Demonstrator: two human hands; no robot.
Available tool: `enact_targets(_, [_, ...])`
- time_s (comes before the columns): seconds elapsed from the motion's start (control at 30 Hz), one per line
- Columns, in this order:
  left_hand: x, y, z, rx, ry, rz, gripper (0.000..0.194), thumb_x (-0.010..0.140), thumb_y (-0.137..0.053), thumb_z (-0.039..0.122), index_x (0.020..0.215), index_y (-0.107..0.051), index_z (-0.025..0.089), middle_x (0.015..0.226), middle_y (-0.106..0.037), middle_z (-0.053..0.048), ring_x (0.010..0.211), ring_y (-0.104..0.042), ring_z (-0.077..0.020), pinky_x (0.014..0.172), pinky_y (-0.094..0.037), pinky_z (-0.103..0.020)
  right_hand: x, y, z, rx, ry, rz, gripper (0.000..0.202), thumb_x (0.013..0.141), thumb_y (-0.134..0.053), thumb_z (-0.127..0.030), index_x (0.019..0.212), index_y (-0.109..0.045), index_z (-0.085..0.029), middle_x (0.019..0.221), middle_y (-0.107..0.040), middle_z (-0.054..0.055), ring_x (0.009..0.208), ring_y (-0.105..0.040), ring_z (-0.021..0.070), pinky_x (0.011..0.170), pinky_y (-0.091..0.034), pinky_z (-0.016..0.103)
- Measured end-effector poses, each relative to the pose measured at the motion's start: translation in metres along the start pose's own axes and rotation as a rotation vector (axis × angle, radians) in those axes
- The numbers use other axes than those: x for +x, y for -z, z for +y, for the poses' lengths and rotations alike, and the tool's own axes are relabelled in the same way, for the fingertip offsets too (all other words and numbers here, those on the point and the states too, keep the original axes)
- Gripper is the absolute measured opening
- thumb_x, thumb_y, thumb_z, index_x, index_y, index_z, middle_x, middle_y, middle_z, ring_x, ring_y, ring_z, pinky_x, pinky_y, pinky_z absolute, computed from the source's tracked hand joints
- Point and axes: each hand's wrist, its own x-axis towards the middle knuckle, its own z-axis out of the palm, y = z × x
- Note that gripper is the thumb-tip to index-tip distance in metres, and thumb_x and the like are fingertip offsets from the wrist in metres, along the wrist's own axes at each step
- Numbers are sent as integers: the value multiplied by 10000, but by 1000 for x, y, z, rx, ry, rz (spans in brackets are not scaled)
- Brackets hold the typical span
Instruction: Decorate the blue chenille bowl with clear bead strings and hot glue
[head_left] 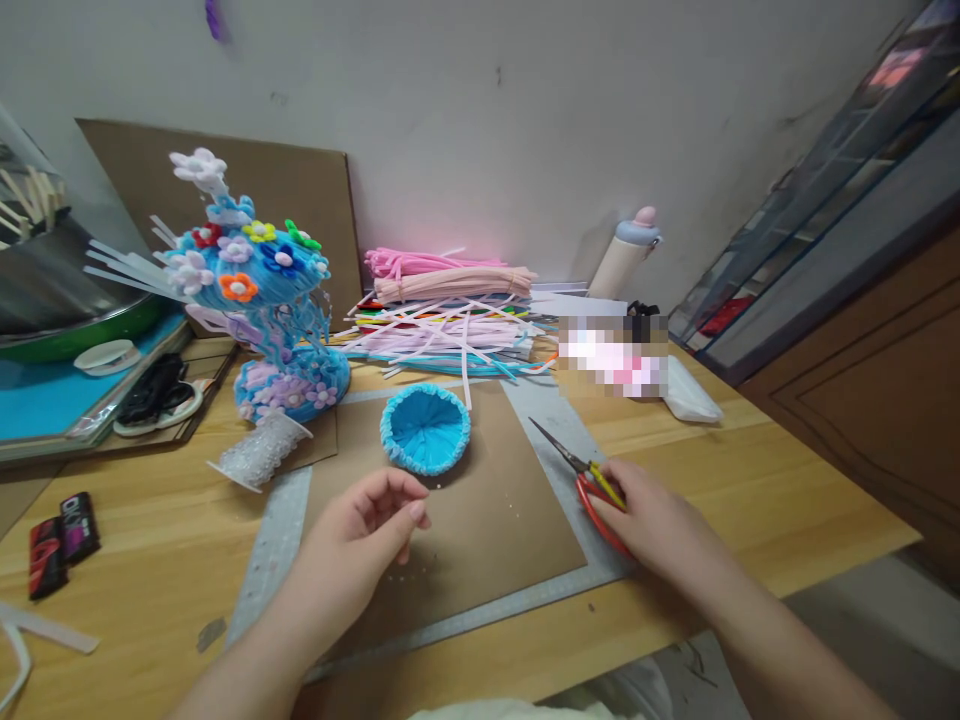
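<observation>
With the right hand point(651, 508) clamped on the scissors point(571, 459) and the left hand point(360, 525) curled, contents indeterminable, beside the blue pipe-cleaner bowl point(427, 432) on the cardboard sheet point(491, 560), a low wrist sweep could scatter loose white beads point(439, 486).

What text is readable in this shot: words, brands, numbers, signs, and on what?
Possibly "OXY", on the black and purple packet; letters tilted and blurred, so not certain.
Red and black packet: pale marking, too blurred to read.
Grey mat: faint marks along the edge, too small to read.
Pixelated patch: any text there is hidden.
Nothing else legible.
</observation>
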Motion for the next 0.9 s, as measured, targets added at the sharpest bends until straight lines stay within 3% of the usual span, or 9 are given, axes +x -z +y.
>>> enact_targets(0.1, [0, 9, 3, -62, 7, 15, 189, 782, -641, 317, 885, -559, 181, 723, -607, 18, 466, -451, -41, 387, -276, -135, 17, 3, 4, -172, 49, 84, 177, 826, -543, -290, 933, -618, -170, 925, -602, 104, 888, -557, 252, 730, -401, 331])
enact_targets(0.2, [0, 13, 7, -173, 3, 40, 235, 775, -659, 291, 960, -553, 191, 802, -624, -3, 496, -476, -55, 379, -313, -140, 17, -5, -19, -171, 102, 152, 203, 827, -550, -278, 988, -618, -176, 1045, -583, 131, 1003, -518, 292, 832, -375, 385])
enact_targets(0.3, [1, 15, 12, -315, 33, 4, 337, 766, -674, 243, 1070, -535, 198, 879, -632, -22, 522, -496, -61, 402, -383, -156, 6, -21, -52, -7, 276, 2, 120, 828, -581, -307, 889, -607, -207, 957, -604, 70, 887, -557, 228, 764, -410, 326])
enact_targets(0.4, [2, 16, 13, -418, 68, -71, 425, 769, -676, 196, 1157, -501, 209, 918, -632, -26, 533, -498, -46, 438, -408, -150, -2, -37, -73, -68, 306, -22, 37, 822, -596, -239, 815, -589, -203, 894, -603, 45, 860, -550, 217, 765, -391, 325])
enact_targets(0.57, [2, 18, 12, -394, 42, -73, 547, 774, -662, 191, 1260, -415, 233, 934, -639, -38, 564, -517, -62, 431, -370, -144, 1, -47, -71, -151, 333, -26, 104, 858, -532, -166, 774, -583, -198, 830, -605, 34, 818, -545, 201, 733, -367, 308])
enact_targets(0.67, [0, 20, 10, -121, -99, -23, 454, 837, -580, 224, 1257, -410, 256, 917, -649, -33, 559, -508, -71, 468, -398, -173, 14, -39, -54, -206, 294, 19, 123, 874, -498, -169, 794, -590, -183, 849, -608, 66, 814, -541, 225, 721, -348, 331])
enact_targets(0.77, [-5, 21, 3, 412, -470, 44, 331, 888, -489, 201, 1210, -482, 275, 987, -648, -45, 765, -586, -133, 652, -478, -238, 31, -29, -35, -262, 214, 92, 141, 875, -477, -158, 795, -592, -166, 854, -607, 98, 813, -541, 254, 694, -327, 348])
enact_targets(0.83, [-5, 16, -5, 792, -748, 0, 323, 894, -433, 139, 1176, -532, 261, 1049, -642, -66, 910, -592, -175, 772, -479, -288, 40, -24, -29, -281, 189, 113, 119, 853, -511, -155, 767, -592, -167, 837, -609, 96, 805, -549, 259, 678, -318, 345])
enact_targets(0.9, [-3, 5, -14, 1068, -890, -116, 322, 887, -378, 90, 1100, -579, 225, 1014, -648, -77, 908, -590, -191, 790, -479, -313, 44, -20, -31, -283, 194, 125, 59, 826, -559, -167, 780, -595, -167, 850, -613, 98, 822, -555, 269, 683, -318, 349])
